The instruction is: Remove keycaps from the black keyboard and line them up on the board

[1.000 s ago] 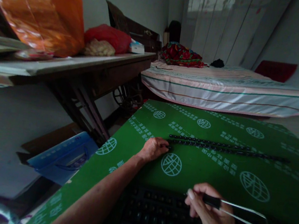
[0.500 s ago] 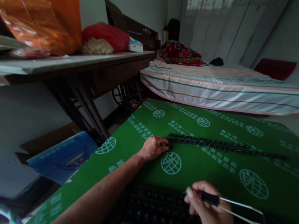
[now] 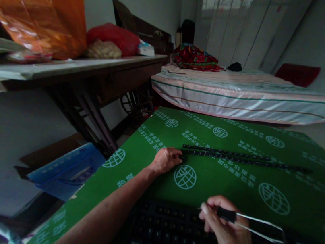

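Note:
My left hand rests on the green printed table cover, its fingers pinched on a small dark piece at the left end of two long rows of small black pieces. My right hand is closed round the black grip of metal tweezers, whose tips point right, low over a black keyboard at the near edge. Several of the keyboard's key sockets look bare.
To the left stands a dark wooden table with an orange bag and a red bag on it. A blue box lies below it. A striped mattress fills the back of the room.
Almost nothing has moved. The view has drifted slightly, and my right hand with the tweezers has shifted a little to the left.

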`<state>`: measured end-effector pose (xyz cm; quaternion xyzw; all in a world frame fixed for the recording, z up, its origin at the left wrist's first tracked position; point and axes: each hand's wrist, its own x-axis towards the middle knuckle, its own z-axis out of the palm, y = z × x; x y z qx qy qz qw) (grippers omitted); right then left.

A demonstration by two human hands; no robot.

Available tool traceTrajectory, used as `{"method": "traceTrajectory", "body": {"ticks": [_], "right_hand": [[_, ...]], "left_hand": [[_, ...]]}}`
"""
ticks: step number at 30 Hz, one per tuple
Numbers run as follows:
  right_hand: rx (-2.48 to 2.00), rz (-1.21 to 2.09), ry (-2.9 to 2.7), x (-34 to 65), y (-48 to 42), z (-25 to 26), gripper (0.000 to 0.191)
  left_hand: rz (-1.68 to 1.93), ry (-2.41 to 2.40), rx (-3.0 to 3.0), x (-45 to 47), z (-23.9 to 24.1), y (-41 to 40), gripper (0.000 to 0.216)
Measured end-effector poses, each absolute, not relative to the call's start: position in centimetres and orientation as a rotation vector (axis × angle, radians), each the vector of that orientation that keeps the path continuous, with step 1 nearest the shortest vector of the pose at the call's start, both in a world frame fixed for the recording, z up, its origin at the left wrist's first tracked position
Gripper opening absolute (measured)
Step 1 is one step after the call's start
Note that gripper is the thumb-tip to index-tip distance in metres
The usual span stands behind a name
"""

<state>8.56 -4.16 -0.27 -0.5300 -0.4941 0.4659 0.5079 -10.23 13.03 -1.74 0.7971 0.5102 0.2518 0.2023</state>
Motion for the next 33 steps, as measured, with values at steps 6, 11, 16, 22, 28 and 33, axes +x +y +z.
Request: {"method": "traceTrajectory", "body": {"ticks": [6, 11, 16, 22, 28, 33], "right_hand": [[-1.281, 1.148, -1.199, 8.61, -4.14, -0.2, 0.027], [-1.278, 1.128, -1.198, 8.63, -4.1, -0.18, 0.027], [-1.259, 1.16, -1.208, 8.69, -4.17, -0.2, 0.025], [-1.296, 1.151, -1.219, 8.81, -4.17, -0.28, 0.028], [-1.298, 1.163, -1.221, 8.89, -4.13, -0.39, 0.028], [-1.285, 1.153, -1.222, 9.04, -4.0, -0.84, 0.027]], "left_hand": [[0.704, 1.425, 2.214, -10.17, -1.66, 13.04, 0.02], [0.699, 1.412, 2.213, -10.22, -1.62, 13.07, 0.018], [0.693, 1.4, 2.206, -10.28, -1.58, 13.09, 0.017], [0.686, 1.372, 2.202, -10.42, -1.33, 13.08, 0.016], [0.672, 1.336, 2.202, -10.6, -1.28, 13.23, 0.016], [0.675, 1.341, 2.198, -10.65, -1.49, 13.45, 0.017]]}}
